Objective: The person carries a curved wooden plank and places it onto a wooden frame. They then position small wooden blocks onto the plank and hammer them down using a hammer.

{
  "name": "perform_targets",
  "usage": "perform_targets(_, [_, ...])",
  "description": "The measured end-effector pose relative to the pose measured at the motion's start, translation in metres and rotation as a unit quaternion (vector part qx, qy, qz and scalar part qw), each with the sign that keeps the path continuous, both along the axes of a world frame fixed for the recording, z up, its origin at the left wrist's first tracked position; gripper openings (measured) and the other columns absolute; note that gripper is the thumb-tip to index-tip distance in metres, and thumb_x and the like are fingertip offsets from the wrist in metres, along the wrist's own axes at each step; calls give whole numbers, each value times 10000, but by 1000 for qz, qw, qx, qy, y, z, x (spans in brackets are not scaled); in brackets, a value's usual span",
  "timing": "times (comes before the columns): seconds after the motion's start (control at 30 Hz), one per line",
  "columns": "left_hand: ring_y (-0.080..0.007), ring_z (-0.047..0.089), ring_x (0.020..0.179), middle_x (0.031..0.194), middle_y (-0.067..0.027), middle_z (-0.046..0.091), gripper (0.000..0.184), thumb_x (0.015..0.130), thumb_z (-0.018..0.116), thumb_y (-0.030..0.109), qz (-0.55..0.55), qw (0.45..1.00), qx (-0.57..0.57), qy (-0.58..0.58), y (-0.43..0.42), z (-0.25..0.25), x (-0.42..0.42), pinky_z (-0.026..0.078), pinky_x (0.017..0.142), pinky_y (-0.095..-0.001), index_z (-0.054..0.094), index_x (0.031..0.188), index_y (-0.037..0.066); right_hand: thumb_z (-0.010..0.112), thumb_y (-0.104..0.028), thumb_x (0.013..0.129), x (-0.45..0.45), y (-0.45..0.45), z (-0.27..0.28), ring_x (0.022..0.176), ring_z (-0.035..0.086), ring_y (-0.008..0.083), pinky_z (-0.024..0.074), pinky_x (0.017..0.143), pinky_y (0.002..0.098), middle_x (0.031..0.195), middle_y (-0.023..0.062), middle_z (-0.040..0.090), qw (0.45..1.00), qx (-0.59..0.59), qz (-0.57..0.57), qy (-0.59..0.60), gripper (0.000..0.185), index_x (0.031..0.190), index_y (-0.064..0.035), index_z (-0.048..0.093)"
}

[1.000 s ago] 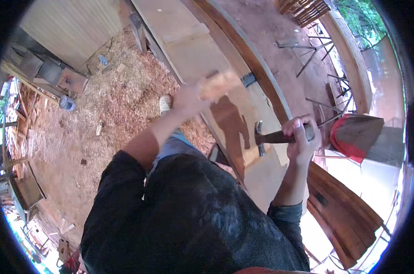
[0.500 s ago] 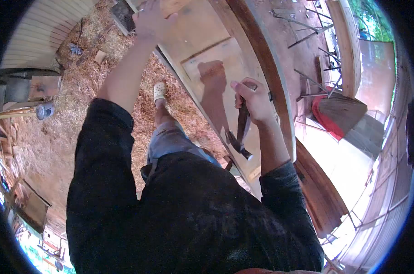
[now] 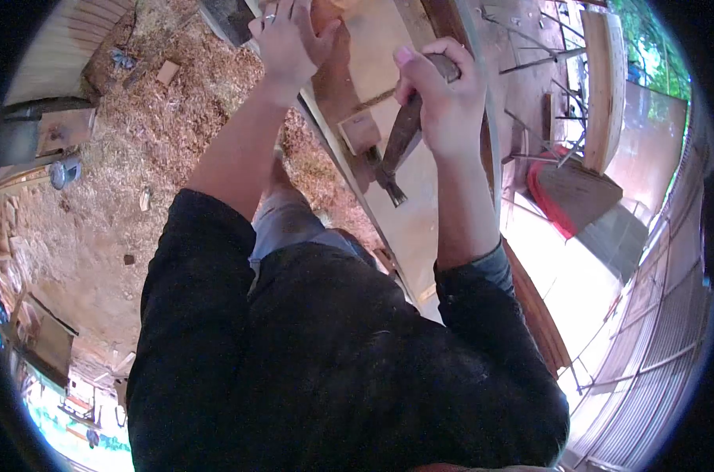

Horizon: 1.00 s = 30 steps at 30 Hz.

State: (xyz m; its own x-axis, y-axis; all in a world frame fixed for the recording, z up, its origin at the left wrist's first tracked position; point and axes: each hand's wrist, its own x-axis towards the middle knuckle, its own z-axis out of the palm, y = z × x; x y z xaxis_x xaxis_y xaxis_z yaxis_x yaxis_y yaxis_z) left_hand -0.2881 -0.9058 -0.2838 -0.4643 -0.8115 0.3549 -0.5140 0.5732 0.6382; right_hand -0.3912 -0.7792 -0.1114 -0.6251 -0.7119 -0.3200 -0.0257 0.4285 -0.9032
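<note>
My right hand (image 3: 447, 98) is wrapped round the dark handle of a hammer (image 3: 404, 135). The hammer's metal head points down towards me, over the pale wooden panel (image 3: 420, 228). At the far end of the panel, my left hand (image 3: 290, 43) lies with its fingers stretched and thumb apart, near a lit orange-brown wooden piece (image 3: 329, 12). What lies under its palm is hidden. A small wooden block (image 3: 361, 132) shows on the panel between my two hands, close to the hammer.
Wood shavings (image 3: 192, 102) cover the ground on my left, where a grey metal can-like object (image 3: 64, 171) stands. A dark curved wooden board (image 3: 522, 307) runs along the right. Metal trestle legs (image 3: 542, 59) and a long beam (image 3: 603, 86) stand beyond it.
The hammer and my right hand have moved up, farther along the panel. My left hand has shifted slightly right and nearer. The view has turned a little, and the small block now shows.
</note>
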Motion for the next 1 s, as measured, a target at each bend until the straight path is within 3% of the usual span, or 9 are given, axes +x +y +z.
perform_targets(0.23, [-417,520,1234,1317,-194,566,685,771,804,329,9,1000,20,-10,-6,-4,0,412,1063,-510,525,1334,58,748,-142,872,12,22,16,565,572,68,441,533,240,638,32,617,997,-77,-3,18,187,834,-23,608])
perform_targets(0.27, [-417,518,1238,1324,-193,564,695,771,806,331,3,1000,20,6,-9,-8,-1,406,1072,-510,519,1343,62,743,-145,874,9,15,15,562,571,71,442,533,243,631,32,614,999,-31,12,13,188,827,-23,608])
perform_targets(0.37, [-316,591,1161,1240,-123,633,674,765,776,466,33,997,-63,-12,-11,-7,-3,430,917,-488,581,1323,142,727,-160,886,-12,-17,0,545,563,90,437,527,257,615,38,599,994,87,66,-10,203,805,-23,601])
perform_targets(0.53, [-252,569,1144,1277,-32,607,612,789,750,447,36,996,24,-76,-10,-9,-2,378,938,-476,578,1315,186,705,-203,912,-12,-54,-59,501,533,109,392,489,274,586,35,572,964,225,124,-68,253,771,-25,593])
perform_targets(0.63, [-245,564,1140,1253,-18,604,602,781,755,456,36,996,26,-79,-13,-15,-2,365,940,-475,584,1295,194,707,-220,916,-20,-98,-53,493,522,99,383,481,273,578,25,571,988,137,69,-18,256,781,-31,600])
perform_targets(0.73, [-253,554,1159,1251,-17,597,598,778,762,457,35,995,5,-91,-20,-13,-3,361,945,-481,587,1282,187,699,-207,925,-1,-65,-11,518,522,84,382,506,256,599,19,586,989,73,121,32,226,806,-40,605])
perform_targets(0.83, [-268,549,1175,1264,-30,588,604,778,772,442,24,997,-8,-73,-3,-9,0,364,957,-495,578,1290,187,686,-165,935,-7,-16,15,586,571,85,428,548,251,649,19,608,996,-7,79,-39,218,786,-20,620])
perform_targets(0.93, [-277,541,1208,1294,-42,583,623,780,785,428,26,997,-25,-61,-3,-18,-1,370,982,-509,560,1313,197,665,-145,955,3,8,37,639,578,73,427,588,238,705,17,624,998,6,63,2,188,813,-36,608])
perform_targets(1.0, [-269,533,1226,1312,-41,580,629,782,783,436,30,997,-15,-64,-12,-24,-9,371,986,-507,557,1318,197,664,-124,955,5,47,44,670,580,75,432,611,237,765,19,636,994,-71,65,42,168,829,-34,598])
